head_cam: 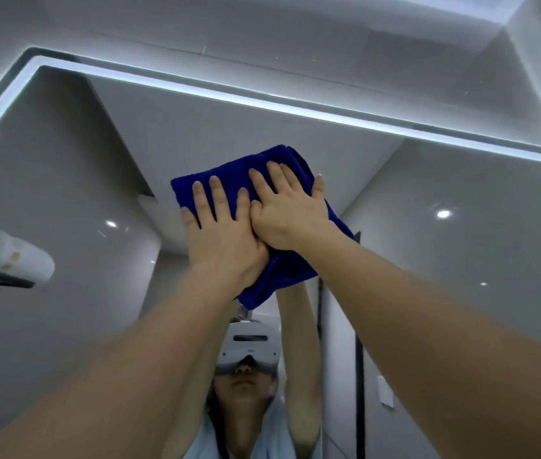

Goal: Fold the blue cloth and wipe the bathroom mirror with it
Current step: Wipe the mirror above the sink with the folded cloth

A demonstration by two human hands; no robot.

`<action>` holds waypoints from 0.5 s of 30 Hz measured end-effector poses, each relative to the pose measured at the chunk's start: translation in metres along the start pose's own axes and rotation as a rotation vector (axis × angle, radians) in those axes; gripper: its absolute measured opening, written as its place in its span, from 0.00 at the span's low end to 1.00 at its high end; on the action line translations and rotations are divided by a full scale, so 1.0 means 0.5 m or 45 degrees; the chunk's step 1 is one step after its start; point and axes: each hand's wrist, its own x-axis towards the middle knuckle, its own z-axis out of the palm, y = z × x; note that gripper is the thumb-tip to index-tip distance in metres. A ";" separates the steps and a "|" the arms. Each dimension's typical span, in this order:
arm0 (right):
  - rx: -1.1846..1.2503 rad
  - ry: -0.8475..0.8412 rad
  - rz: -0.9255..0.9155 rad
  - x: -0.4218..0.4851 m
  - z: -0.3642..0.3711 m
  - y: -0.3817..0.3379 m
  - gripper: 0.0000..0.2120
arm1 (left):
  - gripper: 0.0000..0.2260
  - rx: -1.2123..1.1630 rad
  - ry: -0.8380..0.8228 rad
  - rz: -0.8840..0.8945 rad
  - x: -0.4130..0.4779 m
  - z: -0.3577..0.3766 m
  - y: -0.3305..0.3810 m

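Observation:
The folded blue cloth (pixel 282 273) lies flat against the upper part of the bathroom mirror (pixel 73 180), below its lit top edge. My left hand (pixel 222 233) presses on the cloth's left half with straight, spread fingers. My right hand (pixel 287 210) presses on the right half, fingers straight, and its heel overlaps my left hand's thumb side. Both arms reach up and forward. The cloth's lower corner hangs below my hands.
A glowing light strip (pixel 262 104) frames the mirror. A white hair dryer in a dark holder (pixel 4 260) juts out from the left wall. The mirror reflects a person with raised arms and a headset, grey tiled walls and ceiling spotlights.

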 end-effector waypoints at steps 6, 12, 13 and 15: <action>-0.050 -0.010 0.119 -0.091 0.000 0.148 0.25 | 0.33 -0.049 -0.043 0.104 -0.041 0.036 0.155; -0.054 -0.053 0.264 -0.196 -0.004 0.302 0.25 | 0.33 -0.054 -0.064 0.219 -0.089 0.079 0.322; -0.059 -0.056 0.277 -0.211 -0.003 0.323 0.25 | 0.33 -0.048 -0.065 0.233 -0.097 0.084 0.345; -0.066 -0.051 0.291 -0.238 0.000 0.363 0.25 | 0.32 -0.041 -0.071 0.254 -0.113 0.095 0.387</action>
